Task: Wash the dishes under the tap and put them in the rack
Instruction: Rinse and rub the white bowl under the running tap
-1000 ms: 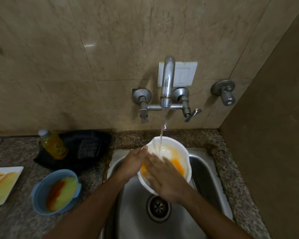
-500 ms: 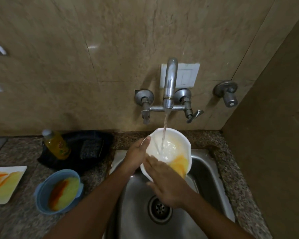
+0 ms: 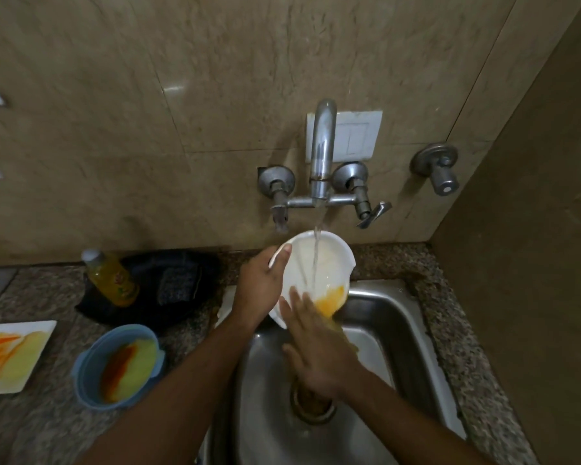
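A white bowl [image 3: 329, 260] with orange-yellow residue at its lower edge is tilted under the running tap [image 3: 322, 152], above the steel sink [image 3: 399, 330]. My left hand [image 3: 260, 286] grips the bowl's left rim, thumb over the edge. The straight fingers of my right hand [image 3: 316, 350] press on the bowl's lower inside. A blue bowl [image 3: 114, 364] and a white square plate [image 3: 10, 355], both smeared orange and yellow, wait on the counter at the left.
A yellow soap bottle [image 3: 111, 278] stands against a dark cloth [image 3: 178, 283] left of the sink. A second wall valve [image 3: 438, 169] sits right of the tap. A brown side wall [image 3: 534, 229] closes the right. The granite counter [image 3: 41, 431] surrounds the sink.
The bowl has risen and tilted more steeply toward the sink, and the orange residue has slid to its lower right edge. My right hand has slipped down to the bowl's lower part.
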Motion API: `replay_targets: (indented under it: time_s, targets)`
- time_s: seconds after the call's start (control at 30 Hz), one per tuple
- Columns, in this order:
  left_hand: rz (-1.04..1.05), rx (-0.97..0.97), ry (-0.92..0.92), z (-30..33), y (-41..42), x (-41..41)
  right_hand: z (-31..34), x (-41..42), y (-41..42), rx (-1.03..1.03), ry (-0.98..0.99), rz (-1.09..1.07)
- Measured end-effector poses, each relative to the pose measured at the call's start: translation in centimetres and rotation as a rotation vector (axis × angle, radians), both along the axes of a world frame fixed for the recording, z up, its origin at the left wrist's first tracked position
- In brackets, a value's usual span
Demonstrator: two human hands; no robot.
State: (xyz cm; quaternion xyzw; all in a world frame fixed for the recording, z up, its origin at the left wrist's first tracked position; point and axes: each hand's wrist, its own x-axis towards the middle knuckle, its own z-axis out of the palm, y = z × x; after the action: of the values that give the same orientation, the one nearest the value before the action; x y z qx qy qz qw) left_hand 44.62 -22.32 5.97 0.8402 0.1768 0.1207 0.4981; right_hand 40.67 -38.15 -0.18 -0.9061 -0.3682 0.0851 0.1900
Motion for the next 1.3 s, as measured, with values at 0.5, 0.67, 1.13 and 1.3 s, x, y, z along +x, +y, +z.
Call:
replay_targets:
  time_s: [0.5, 0.67, 1.13, 1.3]
  targets:
    - [0.093, 0.053, -0.001, -0.8, -0.1, -0.9, -0.4, 1.4, -2.9, -0.117, -0.054, -0.069]
    - [0.091, 0.07, 0.0, -0.9, 1.2, -0.9, -0.6, 1.1, -4.4, -0.068, -0.087, 0.02]
    - [0.155, -0.082, 0.079, -0.3, 2.7, -0.9, 1.2, 3.7, 1.3, -0.009, -0.106, 0.099]
    - [0.143, -0.112, 0.079, -0.6, 3.0, -1.0, 1.4, 5.8, 2.0, -0.079, -0.129, -0.041]
